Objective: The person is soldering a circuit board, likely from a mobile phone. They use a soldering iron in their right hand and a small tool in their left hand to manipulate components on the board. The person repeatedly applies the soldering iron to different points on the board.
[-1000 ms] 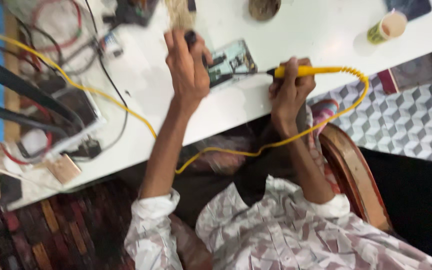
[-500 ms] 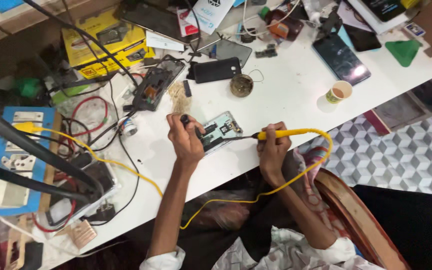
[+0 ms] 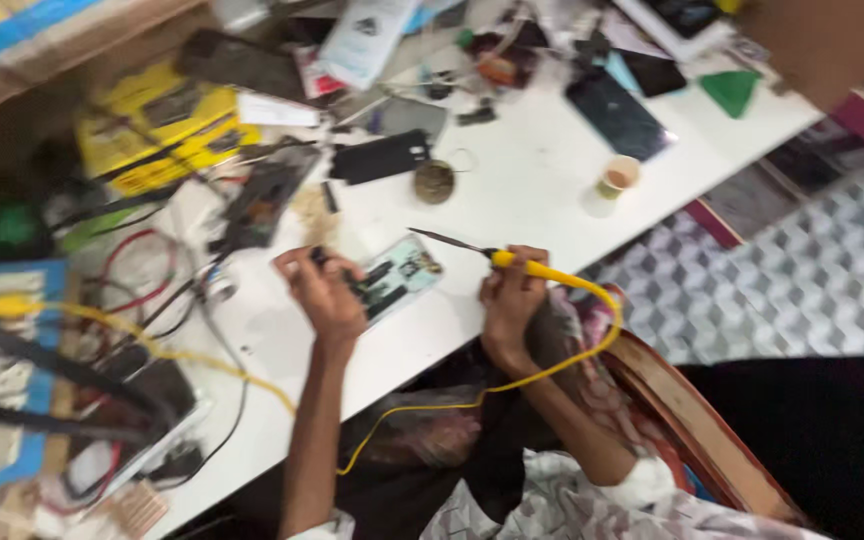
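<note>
My left hand [image 3: 324,290] rests on the white table [image 3: 542,190] at the left end of an opened phone [image 3: 394,282] with its circuit board showing, and it pinches a small dark thing I cannot make out. My right hand [image 3: 512,300] grips the yellow handle of a soldering iron [image 3: 512,262]. The iron's dark tip is lifted off the phone and points up and to the left. A yellow cable [image 3: 512,378] runs from the handle down over my lap.
A round tin [image 3: 434,182], a dark phone [image 3: 382,157], a phone with a dark screen [image 3: 617,112] and a small cup [image 3: 617,177] lie further back. Red and black wires [image 3: 137,290] and yellow boxes [image 3: 167,130] crowd the left. A wooden chair rim [image 3: 692,420] curves at my right.
The view has tilted up to show more of the cluttered table. My right hand has lifted the soldering iron's tip off the phone board and turned it upward.
</note>
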